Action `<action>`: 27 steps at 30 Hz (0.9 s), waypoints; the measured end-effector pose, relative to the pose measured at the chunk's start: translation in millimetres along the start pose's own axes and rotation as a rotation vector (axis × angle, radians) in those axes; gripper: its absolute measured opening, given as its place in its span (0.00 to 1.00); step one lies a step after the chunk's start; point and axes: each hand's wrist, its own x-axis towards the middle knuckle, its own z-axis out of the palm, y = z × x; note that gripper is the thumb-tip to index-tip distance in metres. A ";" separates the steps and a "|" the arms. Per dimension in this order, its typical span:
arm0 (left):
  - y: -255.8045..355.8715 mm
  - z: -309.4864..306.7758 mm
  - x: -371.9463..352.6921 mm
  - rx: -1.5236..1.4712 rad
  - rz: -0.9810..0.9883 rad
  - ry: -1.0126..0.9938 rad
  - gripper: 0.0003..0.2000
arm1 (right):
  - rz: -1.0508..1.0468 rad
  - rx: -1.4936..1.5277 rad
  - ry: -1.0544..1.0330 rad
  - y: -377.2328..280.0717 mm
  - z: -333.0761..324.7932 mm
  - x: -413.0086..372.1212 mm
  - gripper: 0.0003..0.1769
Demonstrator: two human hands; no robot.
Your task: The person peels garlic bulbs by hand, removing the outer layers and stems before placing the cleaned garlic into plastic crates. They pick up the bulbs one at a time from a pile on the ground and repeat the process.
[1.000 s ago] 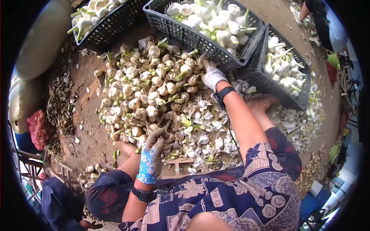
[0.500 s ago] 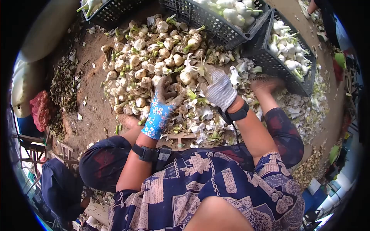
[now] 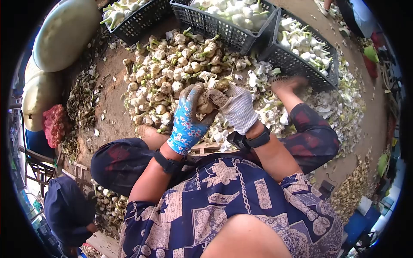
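Note:
A brownish garlic bulb is gripped between my two hands, above the front of the garlic pile. My left hand, in a blue flowered glove with dirty fingers, is wrapped round it from the left. From the right, my right hand, in a grey striped glove, closes its soiled thumb and fingers against the bulb's upper side. Part of the bulb is hidden by the fingers. Beyond my hands spreads the heap of unpeeled garlic bulbs, some with green stem stubs. White peeled skins lie by my right hand.
Black crates of whitish garlic stand behind the heap: a left crate, a middle crate and a right crate. At left are a red net bag and a person in dark clothing. My bare foot rests near the right crate.
My left hand has left the heap and closed round the bulb beside my right hand. The two hands have come together. The whole view has shifted a little.

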 end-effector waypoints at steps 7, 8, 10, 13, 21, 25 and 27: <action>-1.0 -10.3 1.3 0.038 0.046 -0.078 0.34 | -0.028 -0.336 -0.076 10.2 -4.2 -5.3 0.14; -3.5 -12.5 0.6 0.037 0.039 -0.077 0.34 | -0.025 -0.335 -0.083 3.5 -5.3 -4.9 0.14; -8.6 -16.4 0.3 -0.079 0.001 -0.134 0.34 | 0.077 -0.249 -0.113 -14.1 -9.1 -0.6 0.13; -15.5 -20.9 0.0 -1.140 -0.696 -0.173 0.30 | 0.238 0.054 -0.202 -13.5 -10.6 3.1 0.11; -20.0 -5.2 5.3 -0.850 -0.557 -0.032 0.30 | 0.536 0.507 -0.316 11.1 -10.0 2.2 0.19; -11.1 -10.7 13.5 -1.031 -0.594 0.039 0.30 | 0.651 0.953 -0.171 3.4 -9.1 2.5 0.24; -11.1 -10.1 15.3 -1.008 -0.594 0.036 0.30 | 0.620 0.939 -0.201 6.2 -12.0 3.5 0.23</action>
